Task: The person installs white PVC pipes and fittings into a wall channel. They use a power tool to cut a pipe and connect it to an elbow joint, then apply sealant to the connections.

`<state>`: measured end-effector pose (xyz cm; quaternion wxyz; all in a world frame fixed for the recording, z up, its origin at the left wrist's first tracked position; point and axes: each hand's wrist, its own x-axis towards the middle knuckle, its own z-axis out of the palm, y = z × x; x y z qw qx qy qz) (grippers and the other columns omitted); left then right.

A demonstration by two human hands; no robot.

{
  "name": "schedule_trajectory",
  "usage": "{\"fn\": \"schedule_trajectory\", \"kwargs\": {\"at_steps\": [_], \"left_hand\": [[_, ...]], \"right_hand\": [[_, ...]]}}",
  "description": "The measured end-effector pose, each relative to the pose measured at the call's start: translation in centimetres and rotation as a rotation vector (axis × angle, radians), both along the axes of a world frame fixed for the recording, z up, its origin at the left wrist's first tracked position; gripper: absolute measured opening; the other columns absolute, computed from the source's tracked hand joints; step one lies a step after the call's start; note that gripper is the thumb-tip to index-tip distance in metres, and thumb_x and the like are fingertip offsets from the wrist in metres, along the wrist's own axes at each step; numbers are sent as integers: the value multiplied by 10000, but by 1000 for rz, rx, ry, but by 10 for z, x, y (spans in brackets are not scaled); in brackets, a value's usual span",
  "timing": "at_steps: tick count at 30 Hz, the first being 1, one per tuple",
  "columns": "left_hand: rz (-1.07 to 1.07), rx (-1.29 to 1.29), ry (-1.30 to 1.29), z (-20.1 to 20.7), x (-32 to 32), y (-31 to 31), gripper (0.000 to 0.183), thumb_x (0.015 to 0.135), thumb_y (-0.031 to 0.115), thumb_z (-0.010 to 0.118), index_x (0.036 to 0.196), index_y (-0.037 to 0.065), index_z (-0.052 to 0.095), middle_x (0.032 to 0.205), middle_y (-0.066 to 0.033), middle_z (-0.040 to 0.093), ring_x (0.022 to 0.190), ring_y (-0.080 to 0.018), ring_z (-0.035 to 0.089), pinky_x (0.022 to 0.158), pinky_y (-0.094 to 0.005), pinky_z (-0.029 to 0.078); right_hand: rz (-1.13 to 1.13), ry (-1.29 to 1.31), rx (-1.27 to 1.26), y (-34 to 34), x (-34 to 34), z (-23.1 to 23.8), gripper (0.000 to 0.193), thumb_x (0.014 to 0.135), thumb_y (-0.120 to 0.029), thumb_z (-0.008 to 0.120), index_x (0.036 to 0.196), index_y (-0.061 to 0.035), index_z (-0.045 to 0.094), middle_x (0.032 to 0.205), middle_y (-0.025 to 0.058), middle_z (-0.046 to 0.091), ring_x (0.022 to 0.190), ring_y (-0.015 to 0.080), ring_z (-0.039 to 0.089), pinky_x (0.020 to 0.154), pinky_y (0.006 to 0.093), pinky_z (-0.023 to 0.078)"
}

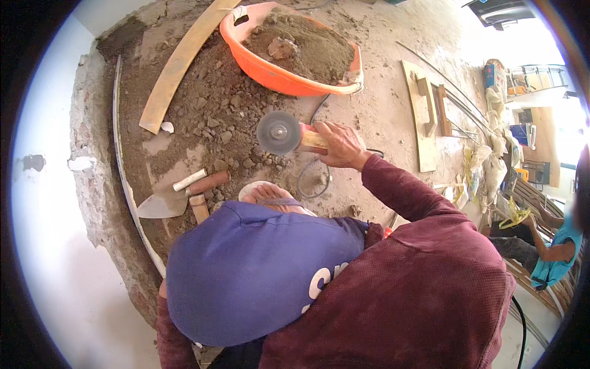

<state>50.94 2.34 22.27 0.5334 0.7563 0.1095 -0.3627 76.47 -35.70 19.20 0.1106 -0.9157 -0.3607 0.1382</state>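
My right hand (340,145) is closed around the body of an angle grinder (313,139). The grinder's grey cutting disc (278,132) points left, above dirt and rubble (215,117). At the lower left, only a sliver of my left hand (163,288) shows near the wall base, its fingers hidden behind my blue-clothed leg (258,277). On the ground by my sandalled foot (267,194) lies a trowel (163,204) with a wooden handle. Close to it are a reddish-brown cylinder (209,182) and a short white tube (189,179).
An orange tub (270,77) full of soil stands ahead. A wooden plank (184,61) and a long pipe (123,154) lie along the broken wall. At right are a wooden float board (420,117), metal rods (467,111), bags (495,160) and another person (556,252). A cord (301,178) loops nearby.
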Motion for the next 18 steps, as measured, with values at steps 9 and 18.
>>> {"fn": "schedule_trajectory", "kwargs": {"at_steps": [9,18], "left_hand": [[132,131,-161,29,-8,9,330,831,245,681,1036,-10,639,941,-72,643,823,-154,601,761,-287,480],[469,409,-267,96,-35,29,389,905,375,576,1014,10,650,978,-73,641,900,-154,598,817,-293,472]], "right_hand": [[-28,38,-61,-40,24,-38,631,644,-211,744,1197,-88,465,1036,155,617,979,364,610,802,462,500],[34,120,180,-43,40,-97,653,720,-320,773,1258,-75,495,1168,182,577,1106,363,553,922,461,444]]}}
